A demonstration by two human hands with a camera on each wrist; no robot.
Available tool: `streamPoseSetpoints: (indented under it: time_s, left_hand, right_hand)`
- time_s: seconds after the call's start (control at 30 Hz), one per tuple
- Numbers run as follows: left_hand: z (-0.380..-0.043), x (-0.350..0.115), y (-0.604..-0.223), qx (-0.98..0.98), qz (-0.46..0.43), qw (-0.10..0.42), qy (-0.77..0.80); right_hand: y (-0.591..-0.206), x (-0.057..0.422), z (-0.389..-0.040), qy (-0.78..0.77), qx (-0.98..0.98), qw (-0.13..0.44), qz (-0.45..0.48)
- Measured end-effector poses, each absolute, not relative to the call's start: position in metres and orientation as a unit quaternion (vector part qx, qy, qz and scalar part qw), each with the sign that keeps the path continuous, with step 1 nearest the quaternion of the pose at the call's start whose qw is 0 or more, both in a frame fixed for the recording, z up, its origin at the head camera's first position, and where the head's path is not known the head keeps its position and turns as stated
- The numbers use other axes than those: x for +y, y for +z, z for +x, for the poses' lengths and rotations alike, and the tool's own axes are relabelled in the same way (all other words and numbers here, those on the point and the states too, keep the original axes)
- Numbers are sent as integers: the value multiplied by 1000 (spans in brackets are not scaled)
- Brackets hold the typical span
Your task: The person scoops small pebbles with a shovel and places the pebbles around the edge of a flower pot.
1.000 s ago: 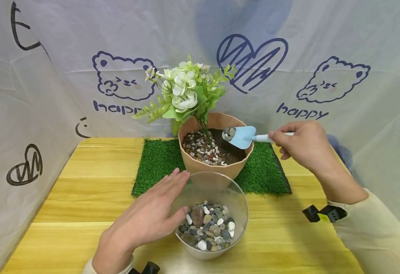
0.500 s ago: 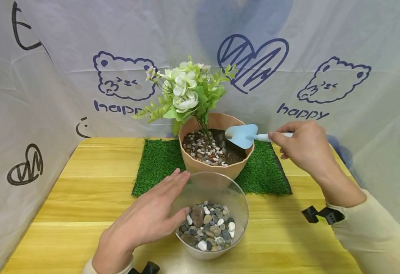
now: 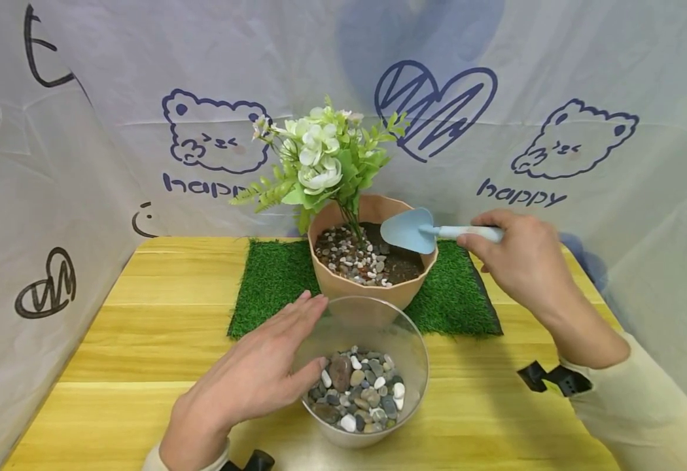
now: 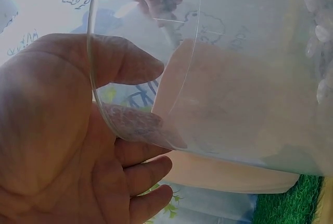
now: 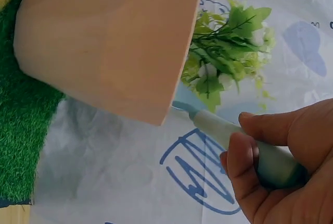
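In the head view, my right hand [image 3: 526,255] grips the pale handle of a small light-blue trowel [image 3: 409,231]. Its blade, with no stones on it, tilts over the right part of a peach flowerpot [image 3: 373,288]. White flowers with green leaves [image 3: 320,154] stand in the pot. Small pebbles [image 3: 343,252] cover the left of its soil [image 3: 405,265], and a few grey stones lie near the stems. My left hand [image 3: 249,366] lies with straight fingers and thumb along the left rim of a clear tub [image 3: 417,366], which holds mixed stones [image 3: 367,392].
The pot stands on a green turf mat [image 3: 461,294] at the back of a wooden table [image 3: 161,307]. A white cloth with drawings [image 3: 332,52] hangs close behind. The tub stands just in front of the pot.
Grey stones have slid off the trowel blade into the pot near the stems. The blade has turned and tilted over. My left hand has stayed at the tub.
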State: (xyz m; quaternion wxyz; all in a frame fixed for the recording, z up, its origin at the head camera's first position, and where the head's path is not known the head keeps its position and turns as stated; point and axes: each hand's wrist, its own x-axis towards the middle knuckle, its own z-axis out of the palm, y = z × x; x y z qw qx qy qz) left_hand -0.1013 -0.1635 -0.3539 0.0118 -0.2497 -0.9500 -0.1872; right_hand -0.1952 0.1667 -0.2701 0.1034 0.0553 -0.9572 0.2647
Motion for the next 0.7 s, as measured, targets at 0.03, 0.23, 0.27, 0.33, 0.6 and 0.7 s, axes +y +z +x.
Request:
streamPoseSetpoints:
  time_s: [0.03, 0.23, 0.27, 0.33, 0.6, 0.7]
  left_hand:
    - [-101, -164, -354, -950, -250, 11, -188]
    - [-102, -164, -354, -950, -251, 10, -185]
    - [-102, -164, -355, -950, -251, 10, -184]
    - [-102, -164, -355, -950, -252, 11, -184]
    - [-102, -163, -355, -949, -253, 16, -188]
    - [-102, -163, -355, -949, -253, 13, -188]
  right_hand:
    - [-268, 167, -193, 265, -957, 106, 55]
    - [-249, 164, -170, 278, -950, 113, 86]
    - [-245, 163, -165, 279, -948, 114, 103]
    - [-237, 160, -153, 277, -942, 123, 144]
    - [-235, 141, -124, 159, -931, 102, 314]
    - [-248, 129, -122, 119, -933, 53, 337]
